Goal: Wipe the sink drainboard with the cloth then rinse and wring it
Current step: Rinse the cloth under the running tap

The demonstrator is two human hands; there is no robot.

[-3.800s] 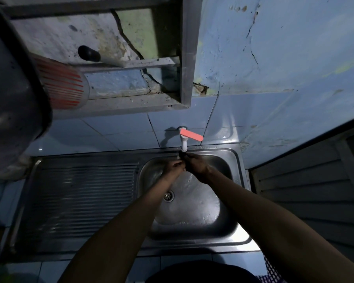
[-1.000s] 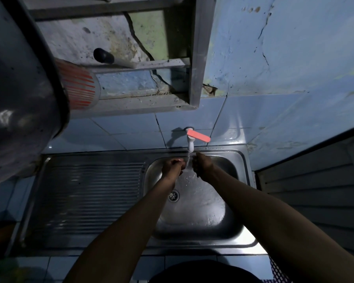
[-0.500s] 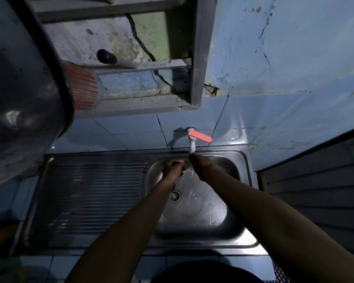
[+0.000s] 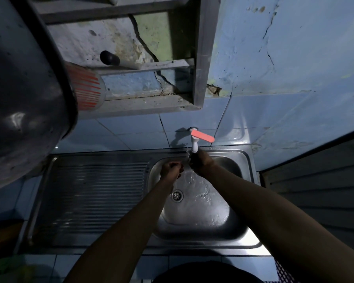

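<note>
We read this as the rinse step: left hand (image 4: 170, 170) curled loosely, right hand (image 4: 199, 161) clenched under the white plastic tap with red lever (image 4: 194, 144), cloth not discernible in either, so wringing over the steel sink basin (image 4: 238, 225) comes next.

Bare forearms, no sleeves, a dark garment at the bottom edge.

Both forearms were uncovered from the frame's lower edge up to the wrists; no sleeve, watch, bracelet or ring could be made out in the dim light. The left hand (image 4: 170, 169) and the right hand (image 4: 199, 161) were bare, without gloves. A dark rounded piece of clothing (image 4: 204, 271) filled the bottom centre, its colour hard to judge. At the lower right corner a patch of patterned fabric (image 4: 284, 272) showed, dark with small white lattice-like dots.
</note>
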